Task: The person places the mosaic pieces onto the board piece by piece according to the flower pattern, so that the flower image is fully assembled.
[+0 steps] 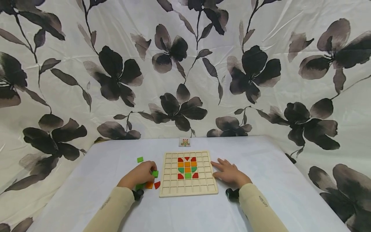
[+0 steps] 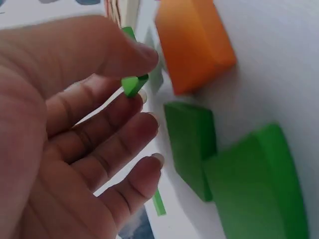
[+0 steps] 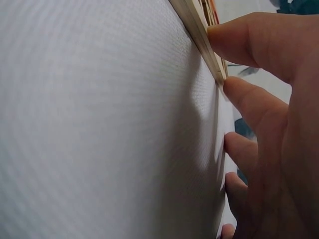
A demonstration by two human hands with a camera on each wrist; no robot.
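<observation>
A square wooden grid board [image 1: 172,190] lies on the table, with red, orange and green tiles set in its middle columns. Left of it, my left hand [image 1: 139,174] pinches a light green square tile [image 1: 155,174] between thumb and fingertips. The left wrist view shows this tile [image 2: 132,85] mostly hidden behind the thumb. On the other side, my right hand [image 1: 230,173] has its fingers spread, with thumb and forefinger touching the board's right edge. Seen from the right wrist, the thumb [image 3: 249,40] rests against the board's rim [image 3: 199,37].
Near the left wrist lie an orange tile [image 1: 149,185], a red quarter-round tile [image 1: 157,184] and green pieces [image 1: 140,186]. Another green tile [image 1: 140,159] is farther back. A small patterned card [image 1: 184,142] sits at the table's far edge, before a floral cloth backdrop [image 1: 208,90].
</observation>
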